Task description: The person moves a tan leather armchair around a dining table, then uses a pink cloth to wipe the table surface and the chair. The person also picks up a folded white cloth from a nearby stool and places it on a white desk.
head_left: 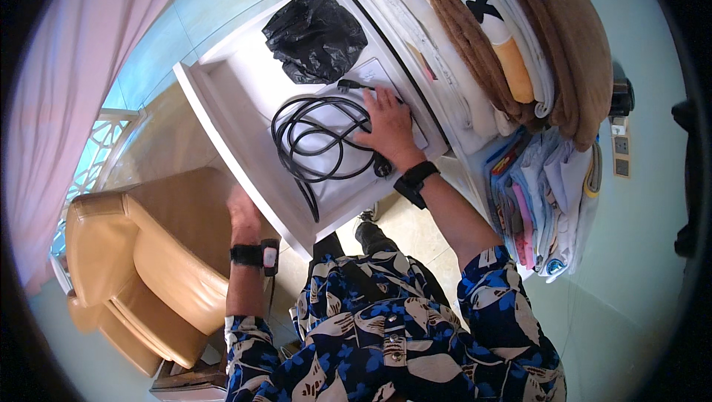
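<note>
A white drawer [239,156] is pulled out in front of me. In it lies a loosely coiled black power cable [280,144], with a plug [382,165] at its near right side and a black connector [345,86] at the far side. My right hand [389,122] rests over the right part of the coil, fingers stretched and apart. Under it is a flat, pale item [371,73], mostly covered. A crumpled black plastic bag [315,37] fills the drawer's far end. My left hand [243,211] is beside the outer face of the drawer front; its fingers are blurred and partly hidden.
A tan leather armchair [167,254] stands close on the left, by a pink curtain [81,83]. On the right, shelves hold folded brown blankets [571,46] and stacked clothes [541,194]. A wall socket [621,157] is farther right.
</note>
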Tool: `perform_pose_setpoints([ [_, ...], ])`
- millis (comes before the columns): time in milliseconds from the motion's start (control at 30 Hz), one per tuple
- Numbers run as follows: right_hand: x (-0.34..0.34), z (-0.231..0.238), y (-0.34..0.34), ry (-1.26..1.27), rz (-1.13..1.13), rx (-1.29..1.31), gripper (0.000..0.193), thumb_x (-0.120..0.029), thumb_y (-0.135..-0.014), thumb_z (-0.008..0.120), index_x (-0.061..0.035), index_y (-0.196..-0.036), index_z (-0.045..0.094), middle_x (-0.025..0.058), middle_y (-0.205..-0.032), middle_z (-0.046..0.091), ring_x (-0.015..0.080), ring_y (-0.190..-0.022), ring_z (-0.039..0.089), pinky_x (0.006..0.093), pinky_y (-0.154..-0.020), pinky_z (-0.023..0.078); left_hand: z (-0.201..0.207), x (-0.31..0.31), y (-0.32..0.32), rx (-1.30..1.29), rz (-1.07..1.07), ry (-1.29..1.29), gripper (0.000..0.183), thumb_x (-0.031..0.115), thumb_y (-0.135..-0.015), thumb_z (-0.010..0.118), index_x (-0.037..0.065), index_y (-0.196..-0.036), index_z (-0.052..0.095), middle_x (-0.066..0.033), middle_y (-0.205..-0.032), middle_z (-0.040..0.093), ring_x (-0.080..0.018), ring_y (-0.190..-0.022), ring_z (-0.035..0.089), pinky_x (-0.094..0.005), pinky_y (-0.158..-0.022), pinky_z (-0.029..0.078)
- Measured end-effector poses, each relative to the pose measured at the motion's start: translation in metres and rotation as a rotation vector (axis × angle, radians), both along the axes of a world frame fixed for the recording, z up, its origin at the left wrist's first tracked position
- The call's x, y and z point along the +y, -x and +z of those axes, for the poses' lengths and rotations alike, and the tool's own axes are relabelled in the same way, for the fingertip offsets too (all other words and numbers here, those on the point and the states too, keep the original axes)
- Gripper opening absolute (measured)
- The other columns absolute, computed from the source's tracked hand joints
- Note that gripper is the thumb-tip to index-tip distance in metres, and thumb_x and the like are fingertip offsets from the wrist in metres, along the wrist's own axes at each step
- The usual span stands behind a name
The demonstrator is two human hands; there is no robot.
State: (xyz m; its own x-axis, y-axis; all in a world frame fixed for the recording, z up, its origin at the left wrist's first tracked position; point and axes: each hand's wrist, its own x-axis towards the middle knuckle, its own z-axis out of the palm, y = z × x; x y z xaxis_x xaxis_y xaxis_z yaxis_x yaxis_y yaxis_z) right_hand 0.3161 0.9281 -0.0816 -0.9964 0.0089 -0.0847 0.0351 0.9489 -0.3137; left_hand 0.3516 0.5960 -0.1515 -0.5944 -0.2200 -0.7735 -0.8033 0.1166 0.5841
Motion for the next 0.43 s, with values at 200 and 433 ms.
perform_pose_setpoints([
  [200, -0.003, -0.006, -0.028, -0.037, 0.091, -0.047, 0.069, -0.019, -0.061, 0.075, -0.0077, -0.122, 0.047, 0.0135, -0.122, 0.045, 0.0291, -0.114, 0.043, 0.0425, -0.085, 0.039, 0.118, 0.016, 0.076, 0.796, 0.207, -0.012, 0.024, 0.026, -0.089, 0.058, 0.003, -0.096, 0.060, -0.0080, -0.090, 0.063, -0.0171, -0.081, 0.060, -0.0293, -0.073, 0.047],
  [433, -0.005, -0.010, -0.023, 0.064, 0.035, -0.051, 0.062, -0.013, -0.063, 0.072, -0.0095, -0.121, 0.049, 0.0093, -0.110, 0.051, 0.0252, -0.105, 0.048, 0.0391, -0.085, 0.036, 0.071, 0.103, 0.179, 0.572, -0.118, -0.132, 0.052, 0.033, -0.081, 0.067, -0.001, -0.119, 0.054, -0.0116, -0.106, 0.063, -0.0224, -0.104, 0.057, -0.0335, -0.084, 0.045],
])
